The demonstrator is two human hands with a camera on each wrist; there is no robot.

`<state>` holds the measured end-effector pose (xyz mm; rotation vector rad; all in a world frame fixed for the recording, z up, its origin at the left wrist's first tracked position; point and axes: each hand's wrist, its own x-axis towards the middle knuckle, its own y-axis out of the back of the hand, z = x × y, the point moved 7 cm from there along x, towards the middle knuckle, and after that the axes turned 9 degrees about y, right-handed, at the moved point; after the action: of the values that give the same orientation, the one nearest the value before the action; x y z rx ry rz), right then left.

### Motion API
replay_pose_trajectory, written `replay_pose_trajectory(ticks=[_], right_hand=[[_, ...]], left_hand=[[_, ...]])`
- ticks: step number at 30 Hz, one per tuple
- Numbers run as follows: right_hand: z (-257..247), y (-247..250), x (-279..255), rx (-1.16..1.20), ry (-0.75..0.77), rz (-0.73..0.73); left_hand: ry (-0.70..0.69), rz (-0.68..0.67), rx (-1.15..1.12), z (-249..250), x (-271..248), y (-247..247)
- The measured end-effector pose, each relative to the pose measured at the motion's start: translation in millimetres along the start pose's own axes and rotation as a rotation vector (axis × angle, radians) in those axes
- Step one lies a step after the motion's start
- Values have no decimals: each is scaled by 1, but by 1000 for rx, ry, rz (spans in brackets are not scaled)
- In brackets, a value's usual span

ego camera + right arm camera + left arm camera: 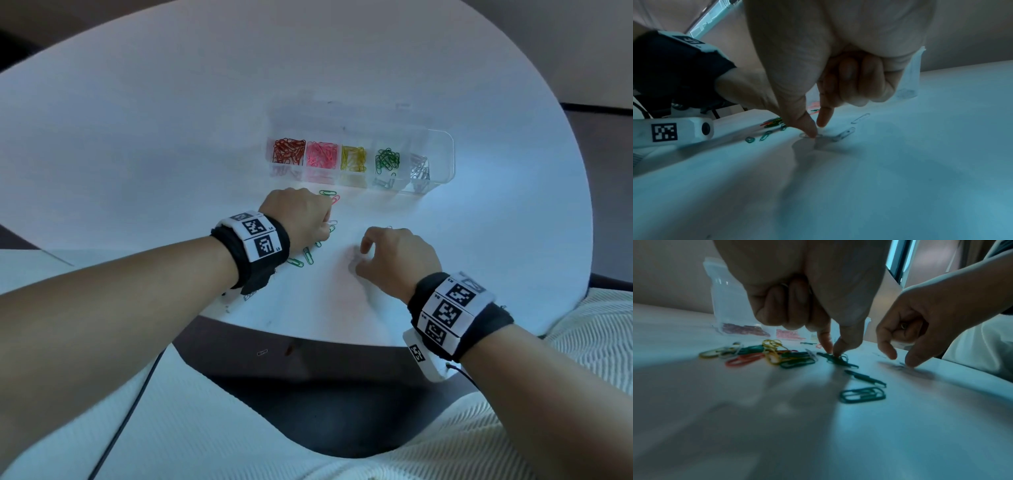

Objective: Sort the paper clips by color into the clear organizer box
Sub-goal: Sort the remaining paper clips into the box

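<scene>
The clear organizer box lies on the white table with red, pink, yellow, green and silver clips in separate compartments. Loose paper clips of mixed colors are heaped in front of it. My left hand pinches a green paper clip against the table with thumb and forefinger, the other fingers curled. To its right, my right hand presses its thumb on a silver paper clip, forefinger just above. Its curled fingers hold something shiny.
More green clips lie near my left wrist, and silver clips lie beyond my right thumb. The table's front edge runs just below my wrists. A clip lies on the dark floor.
</scene>
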<state>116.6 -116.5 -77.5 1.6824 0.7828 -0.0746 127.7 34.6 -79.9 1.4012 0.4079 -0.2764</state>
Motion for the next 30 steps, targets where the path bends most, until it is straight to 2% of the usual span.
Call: replay_pose_trajectory(ticks=[4,8,12,14,16,18,22,26,30], right_hand=[[-6,2,0,-14,26,-27],[-8,-6,4,-8,-15,-78],[-11,-10,4,-38,-29,-116],[-15,-10,2,-89,1,-140],[-14,-11,1,-71,-4,-193],[-4,-9,2,73,-47,-232],[21,22,8,507,-118,-180],[46,57,3,981,-213,-116],[67,76,5,1351,-243,-37]], left_hand=[[20,-70,-57,-1,-1,-2],[-5,-98,-54,1,-3,-4],[-34,-80,-43,3,-6,-3],[-21,-109,-153,2,-8,1],[-40,-213,-327,6,-10,4],[-72,-372,-481,14,-17,3],[-40,-609,-767,23,-33,-7],[21,-616,-1078,38,-33,8],[7,-637,-1341,55,-29,33]])
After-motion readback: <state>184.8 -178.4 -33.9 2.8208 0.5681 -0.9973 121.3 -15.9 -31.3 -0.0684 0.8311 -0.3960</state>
